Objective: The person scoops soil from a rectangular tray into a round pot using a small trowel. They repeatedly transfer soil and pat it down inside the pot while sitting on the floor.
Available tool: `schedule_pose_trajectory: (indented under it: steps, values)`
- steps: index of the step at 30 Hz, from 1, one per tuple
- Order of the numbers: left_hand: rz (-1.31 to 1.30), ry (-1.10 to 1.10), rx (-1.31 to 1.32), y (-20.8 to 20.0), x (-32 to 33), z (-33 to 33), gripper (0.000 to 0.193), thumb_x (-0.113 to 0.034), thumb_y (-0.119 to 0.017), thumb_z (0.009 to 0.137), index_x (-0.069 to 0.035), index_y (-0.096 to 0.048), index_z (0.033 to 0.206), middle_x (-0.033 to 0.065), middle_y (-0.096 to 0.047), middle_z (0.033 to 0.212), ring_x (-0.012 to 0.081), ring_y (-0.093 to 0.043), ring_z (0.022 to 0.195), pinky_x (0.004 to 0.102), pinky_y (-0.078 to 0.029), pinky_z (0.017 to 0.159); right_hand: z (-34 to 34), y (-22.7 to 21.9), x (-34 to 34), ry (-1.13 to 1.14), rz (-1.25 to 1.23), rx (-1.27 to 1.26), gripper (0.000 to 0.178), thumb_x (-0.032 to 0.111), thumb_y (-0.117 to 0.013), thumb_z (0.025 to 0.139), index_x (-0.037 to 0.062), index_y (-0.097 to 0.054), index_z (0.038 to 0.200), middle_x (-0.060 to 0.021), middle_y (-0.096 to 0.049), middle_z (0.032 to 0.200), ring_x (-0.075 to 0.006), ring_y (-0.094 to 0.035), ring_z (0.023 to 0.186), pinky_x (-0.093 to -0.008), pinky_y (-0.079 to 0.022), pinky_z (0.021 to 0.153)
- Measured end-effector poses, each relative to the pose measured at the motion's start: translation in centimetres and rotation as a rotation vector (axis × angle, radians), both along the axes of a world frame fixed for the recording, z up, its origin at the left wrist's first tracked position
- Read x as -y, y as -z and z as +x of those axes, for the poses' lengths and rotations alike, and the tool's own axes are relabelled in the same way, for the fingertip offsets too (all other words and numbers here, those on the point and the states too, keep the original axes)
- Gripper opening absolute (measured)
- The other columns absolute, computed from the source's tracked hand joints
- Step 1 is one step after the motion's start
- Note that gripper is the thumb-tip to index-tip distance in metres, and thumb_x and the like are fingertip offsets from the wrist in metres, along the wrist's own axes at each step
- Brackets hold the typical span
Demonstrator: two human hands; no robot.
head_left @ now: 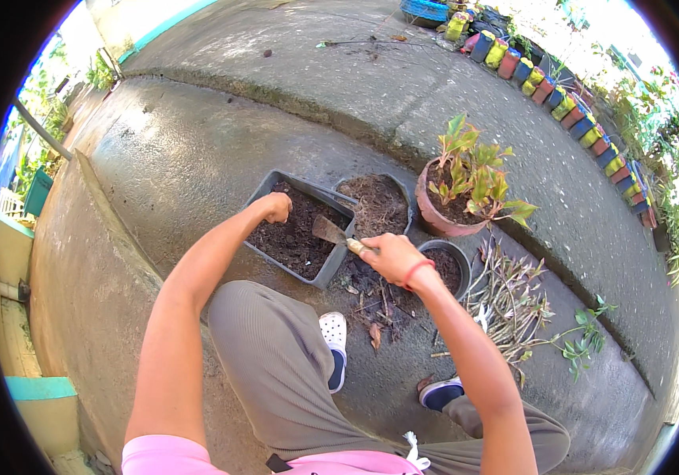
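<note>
Left hand [277, 207]: bare, bent down at the far-left part of dark soil [292, 247]; fingertips hidden, so I cannot tell whether this grip is apart or together.
Planter [331, 271]: grey, box-shaped, on the concrete floor [173, 158]; the left hand reaches over its left side.
Trowel [341, 238]: over the planter's right side, its long axis slanting leftward and away from the person; the left hand lies beyond the blade, farther left and away.
Tub [407, 207]: just beside the planter, filled with rooty soil.
Right hand [396, 258]: grip clamped on the trowel's handle, making it the nearer hand.
Potted plant [470, 170]: leafy, in a pinkish pot, beyond the right hand.
Cut stems [509, 305]: heaped right of the right hand.
</note>
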State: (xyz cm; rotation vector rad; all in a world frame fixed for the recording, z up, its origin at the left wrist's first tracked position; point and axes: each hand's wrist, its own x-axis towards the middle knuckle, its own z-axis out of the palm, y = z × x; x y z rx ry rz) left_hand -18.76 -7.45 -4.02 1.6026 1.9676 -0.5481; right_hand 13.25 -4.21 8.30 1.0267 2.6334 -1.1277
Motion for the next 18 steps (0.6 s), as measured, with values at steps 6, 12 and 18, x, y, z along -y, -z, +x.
schedule_pose_trajectory:
  steps: [6, 12, 18]
  values:
    - [0.249, -0.244, 0.266, 3.2, 3.0, -0.7, 0.045, -0.025, -0.052, 0.083, -0.010, -0.046, 0.124, 0.0191, -0.053, 0.118, 0.0347, -0.049, 0.110, 0.0399, -0.038, 0.095, -6.6, 4.4, 0.8, -0.053, 0.255, 0.288, 0.032, 0.030, -0.052, 0.082, 0.0011, -0.066, 0.085, -0.0223, -0.063, 0.076, -0.0340, -0.064, 0.076, -0.0386, -0.051, 0.074]
    - [0.370, -0.356, 0.189, 4.6, 3.8, 2.0, 0.057, -0.048, -0.035, 0.089, -0.005, -0.040, 0.127, 0.0249, -0.043, 0.124, 0.0403, -0.039, 0.117, 0.0453, -0.033, 0.098, -7.7, 4.0, 0.2, 0.059, -0.133, 0.290, 0.032, 0.026, -0.057, 0.079, -0.0046, -0.064, 0.082, -0.0213, -0.063, 0.067, -0.0307, -0.065, 0.073, -0.0374, -0.051, 0.070]
    - [0.562, -0.322, 0.088, 5.4, 4.7, 5.3, 0.064, -0.054, -0.040, 0.086, 0.000, -0.036, 0.120, 0.0265, -0.042, 0.111, 0.0412, -0.042, 0.104, 0.0500, -0.036, 0.090, -6.9, 6.0, 1.0, 0.292, -0.495, 0.107, 0.037, 0.041, -0.056, 0.083, 0.0052, -0.065, 0.082, -0.0089, -0.053, 0.049, -0.0174, -0.050, 0.037, -0.0314, -0.042, 0.037]
